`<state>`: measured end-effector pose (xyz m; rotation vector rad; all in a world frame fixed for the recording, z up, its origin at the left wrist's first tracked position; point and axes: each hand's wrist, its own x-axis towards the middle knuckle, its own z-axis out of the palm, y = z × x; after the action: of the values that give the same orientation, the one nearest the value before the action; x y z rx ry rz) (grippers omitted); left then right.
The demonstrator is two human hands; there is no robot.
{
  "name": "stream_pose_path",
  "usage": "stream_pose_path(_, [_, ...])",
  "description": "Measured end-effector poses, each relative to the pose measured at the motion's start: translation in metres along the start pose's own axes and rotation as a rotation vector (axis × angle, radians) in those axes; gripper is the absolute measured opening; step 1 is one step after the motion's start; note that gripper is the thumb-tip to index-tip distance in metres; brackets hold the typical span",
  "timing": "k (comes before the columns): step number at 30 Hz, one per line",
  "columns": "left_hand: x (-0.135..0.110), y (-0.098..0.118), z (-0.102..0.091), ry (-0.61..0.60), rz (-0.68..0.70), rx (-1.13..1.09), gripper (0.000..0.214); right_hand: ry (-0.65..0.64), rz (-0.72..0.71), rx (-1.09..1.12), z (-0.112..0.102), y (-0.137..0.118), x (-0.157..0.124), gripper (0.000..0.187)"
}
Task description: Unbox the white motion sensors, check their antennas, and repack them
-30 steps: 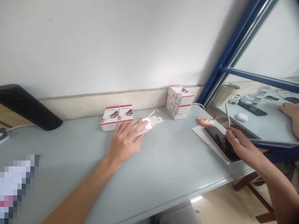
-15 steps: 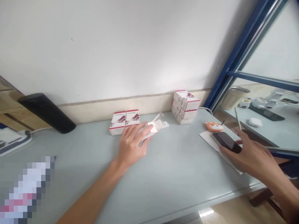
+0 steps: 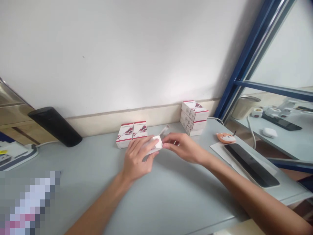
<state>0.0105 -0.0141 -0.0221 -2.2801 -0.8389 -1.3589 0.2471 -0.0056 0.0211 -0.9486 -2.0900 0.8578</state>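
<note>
My left hand (image 3: 137,159) rests on the grey table (image 3: 171,192) with its fingers curled round a small white box (image 3: 154,145) whose flap is open. My right hand (image 3: 184,147) has come across and pinches the open end of that same box, hiding whatever lies inside. Just behind the box two red-and-white boxes (image 3: 132,132) lie flat side by side against the wall.
A stack of three red-and-white boxes (image 3: 194,117) stands at the back right. A dark phone (image 3: 251,164) lies on white paper near the right edge, beside an orange fox-shaped object (image 3: 226,138). A black cylinder (image 3: 55,126) leans at the left. Another table lies behind the blue frame (image 3: 244,62).
My right hand left the phone and moved left to the open white box. The phone now lies flat on the paper. My left hand stayed on the box.
</note>
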Motion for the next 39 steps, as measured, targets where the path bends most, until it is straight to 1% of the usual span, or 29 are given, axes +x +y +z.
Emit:
stream_pose_path(2, [0.0, -0.002, -0.001, -0.021, 0.055, -0.015, 0.046, -0.049, 0.009, 0.101, 0.0, 0.011, -0.002, 0.016])
stream_pose_path(4, [0.0, -0.004, -0.002, -0.056, 0.118, -0.001, 0.045, -0.075, -0.001, 0.119, 0.001, 0.018, -0.008, 0.013])
stream_pose_path(6, [0.001, -0.006, -0.003, -0.09, 0.153, 0.025, 0.044, -0.065, -0.037, 0.116, 0.002, 0.021, -0.012, 0.011])
stream_pose_path(8, [0.003, -0.006, -0.004, -0.118, 0.176, 0.033, 0.044, -0.021, -0.1, 0.103, 0.004, 0.023, -0.013, 0.013])
stream_pose_path(10, [0.005, -0.006, -0.004, -0.142, 0.188, 0.039, 0.045, 0.048, -0.168, 0.029, 0.005, 0.023, -0.012, 0.016])
stream_pose_path(13, [0.008, -0.002, -0.002, -0.17, 0.185, 0.057, 0.045, 0.137, -0.178, -0.095, 0.006, 0.025, -0.01, 0.016])
stream_pose_path(15, [0.011, 0.002, 0.001, -0.174, 0.147, 0.064, 0.048, 0.206, -0.134, -0.058, 0.009, 0.027, -0.01, 0.016])
stream_pose_path(17, [0.013, 0.006, 0.002, -0.182, 0.104, 0.076, 0.051, 0.277, -0.068, 0.076, 0.013, 0.028, -0.01, 0.02])
stream_pose_path(20, [0.015, 0.009, 0.0, -0.226, 0.043, 0.102, 0.053, 0.36, 0.101, 0.261, 0.017, 0.028, -0.01, 0.029])
stream_pose_path(23, [0.013, 0.005, -0.006, -0.277, -0.006, 0.115, 0.055, 0.451, 0.264, 0.336, 0.016, 0.028, -0.008, 0.033])
stream_pose_path(25, [0.01, 0.0, -0.009, -0.299, -0.056, 0.115, 0.052, 0.523, 0.323, 0.351, 0.013, 0.03, -0.006, 0.035])
stream_pose_path(26, [0.009, -0.003, -0.01, -0.304, -0.094, 0.11, 0.05, 0.543, 0.329, 0.344, 0.011, 0.032, -0.006, 0.035])
stream_pose_path(28, [0.006, -0.007, -0.012, -0.307, -0.163, 0.102, 0.047, 0.518, 0.287, 0.302, 0.008, 0.038, -0.005, 0.033])
stream_pose_path(29, [0.006, -0.009, -0.013, -0.309, -0.186, 0.101, 0.045, 0.472, 0.246, 0.273, 0.007, 0.041, -0.005, 0.035])
stream_pose_path(32, [0.006, -0.008, -0.017, -0.306, -0.22, 0.103, 0.041, 0.328, 0.126, 0.185, 0.003, 0.051, -0.004, 0.048])
stream_pose_path(33, [0.007, -0.007, -0.019, -0.304, -0.231, 0.1, 0.04, 0.314, 0.099, 0.159, 0.002, 0.053, -0.003, 0.05])
stream_pose_path(34, [0.008, -0.007, -0.021, -0.297, -0.246, 0.098, 0.04, 0.326, 0.084, 0.14, 0.0, 0.054, -0.002, 0.049])
stream_pose_path(35, [0.01, -0.006, -0.024, -0.286, -0.265, 0.098, 0.04, 0.369, 0.081, 0.131, -0.003, 0.054, -0.001, 0.047])
stream_pose_path(36, [0.013, -0.006, -0.026, -0.266, -0.289, 0.104, 0.041, 0.439, 0.086, 0.132, -0.006, 0.053, 0.001, 0.046])
stream_pose_path(39, [0.028, -0.01, -0.03, -0.149, -0.361, 0.178, 0.045, 0.735, 0.125, 0.189, -0.016, 0.05, 0.004, 0.042])
